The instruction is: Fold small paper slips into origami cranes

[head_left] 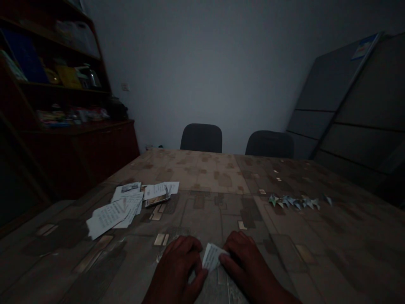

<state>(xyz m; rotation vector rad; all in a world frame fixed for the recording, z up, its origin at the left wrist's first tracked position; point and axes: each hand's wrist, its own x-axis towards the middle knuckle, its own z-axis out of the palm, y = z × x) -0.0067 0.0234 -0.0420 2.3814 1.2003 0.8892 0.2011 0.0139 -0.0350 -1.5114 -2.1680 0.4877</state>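
Note:
A small piece of folded printed paper (211, 256), with a slanted edge, is between my hands close to the table's near side. My right hand (248, 264) is closed on its right corner, thumb on top and fingers curled behind. At the paper's left edge is my left hand (180, 268), its fingers bent and its thumb tip against the lower left corner. Dim light hides the undersides of both hands.
Loose printed sheets (109, 216) lie spread at the left, beside a small stack of cards or papers (156, 194). Several small folded paper pieces (294, 202) stand in a row at the right. Two dark chairs (201, 137) are behind the patterned tablecloth (202, 173).

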